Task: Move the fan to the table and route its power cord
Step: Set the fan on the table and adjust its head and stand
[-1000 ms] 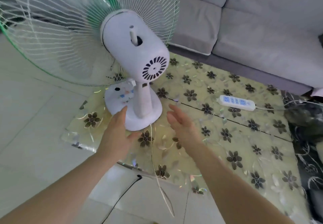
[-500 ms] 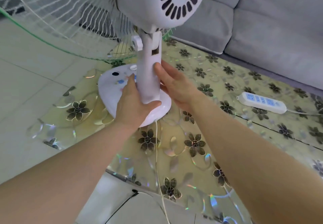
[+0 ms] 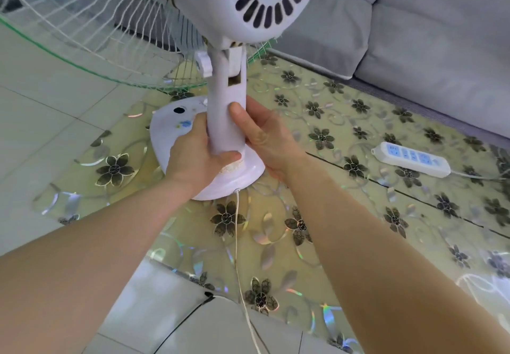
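A white desk fan (image 3: pixel 226 121) with a green-rimmed wire cage stands on the low table (image 3: pixel 358 215), which has a yellow flowered cover. Its round base sits near the table's left corner. My left hand (image 3: pixel 196 157) wraps the lower stem from the left, thumb across the front. My right hand (image 3: pixel 265 135) clasps the same stem from the right, thumb pressed on it. The thin white power cord (image 3: pixel 237 240) leaves the back of the base, runs toward me over the table edge and drops to the floor.
A white power strip (image 3: pixel 411 159) with blue sockets lies on the table to the right. A grey sofa (image 3: pixel 427 38) runs along the far side. Pale floor tiles (image 3: pixel 41 121) lie to the left, and a black cable (image 3: pixel 176 329) crosses them below.
Both hands went from hovering open near the base to closing around the stem. My view has come closer and lower, so the motor housing now fills the top.
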